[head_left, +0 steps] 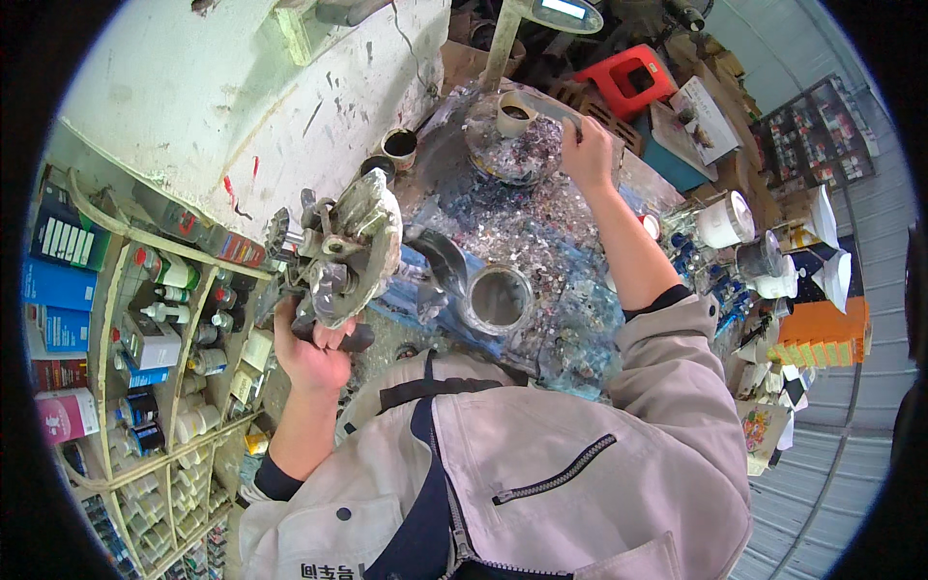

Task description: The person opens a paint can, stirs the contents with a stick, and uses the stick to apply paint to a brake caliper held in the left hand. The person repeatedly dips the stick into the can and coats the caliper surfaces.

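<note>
My left hand [314, 353] is wrapped round the dark handle of a paint-crusted stirring lid [372, 237], which is tipped on its side with its metal fittings facing left. A grey, curved spout-like part [440, 256] shows right of the lid. Close by, an open can [500, 300] has grey paint inside. My right hand [588, 155] is raised, fingers closed, at the right side of a paint-caked scale [522, 159]. A thin grey strip seems to run from its fingers toward a small cup [515, 113] of dark liquid on the scale; its kind is unclear.
Two small pots of dark paint, one a pale cup [399, 145], stand near the white wall. The scale's display [564, 8] rises behind. Shelves [111, 387] of bottles and boxes line the left. A red stool [633, 79] and white tubs [725, 220] stand right.
</note>
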Demonstrator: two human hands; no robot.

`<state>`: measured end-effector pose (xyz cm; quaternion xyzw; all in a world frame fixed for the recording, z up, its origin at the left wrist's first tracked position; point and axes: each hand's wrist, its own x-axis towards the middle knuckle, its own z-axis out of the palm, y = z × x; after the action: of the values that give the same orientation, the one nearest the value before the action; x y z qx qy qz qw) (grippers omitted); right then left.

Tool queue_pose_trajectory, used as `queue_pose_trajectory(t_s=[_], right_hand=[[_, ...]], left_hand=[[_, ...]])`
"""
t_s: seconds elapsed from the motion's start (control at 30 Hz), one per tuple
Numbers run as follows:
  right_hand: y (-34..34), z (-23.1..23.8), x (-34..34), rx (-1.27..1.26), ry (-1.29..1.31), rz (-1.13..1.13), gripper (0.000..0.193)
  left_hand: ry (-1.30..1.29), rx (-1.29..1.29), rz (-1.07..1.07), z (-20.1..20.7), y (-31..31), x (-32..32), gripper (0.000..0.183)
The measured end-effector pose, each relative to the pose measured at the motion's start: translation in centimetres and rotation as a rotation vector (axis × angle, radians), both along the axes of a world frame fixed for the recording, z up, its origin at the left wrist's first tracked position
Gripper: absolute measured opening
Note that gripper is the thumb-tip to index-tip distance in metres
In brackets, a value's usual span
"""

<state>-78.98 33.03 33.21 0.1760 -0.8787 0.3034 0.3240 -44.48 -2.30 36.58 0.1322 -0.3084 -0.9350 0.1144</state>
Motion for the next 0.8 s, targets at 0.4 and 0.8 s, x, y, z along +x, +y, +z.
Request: queue_pose_trajectory(t_s=[0.4, 0.8], right_hand=[[0.3, -0.3, 0.0, -0.034, 0.031, 0.071, 0.019], [-0.3, 0.7, 0.3, 0.027, 0.022, 0.052, 0.020]], left_hand=[[-0.053, -0.044, 0.048, -0.2, 0.8, -0.1, 0.045], [-0.226, -0.049, 0.184, 0.8, 1.4, -0.2, 0.043]])
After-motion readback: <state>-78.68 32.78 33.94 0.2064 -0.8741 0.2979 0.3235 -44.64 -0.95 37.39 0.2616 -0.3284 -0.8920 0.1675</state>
